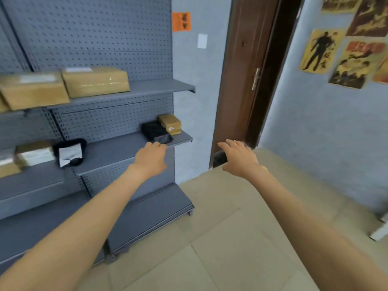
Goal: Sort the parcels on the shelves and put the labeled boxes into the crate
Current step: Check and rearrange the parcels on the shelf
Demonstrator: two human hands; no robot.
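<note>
Reaching in with both hands here, and neither has anything in it: the left hand (150, 159) is loosely open with its fingertips right by the front lip of the middle shelf (117, 152), and the right hand (239, 157) is spread open off to the side, past the shelf's end. The target, I'd guess, is the small cardboard box (170, 123) at the far right end of that shelf, touching or nearly touching a black poly parcel (155, 132) on its left. Its long axis looks to run back-to-front, with a short end carrying a small sticker facing out. I'd bring the right hand round the open end and grab it across the narrow width, so the black parcel doesn't get dragged off. No crate in view.
</note>
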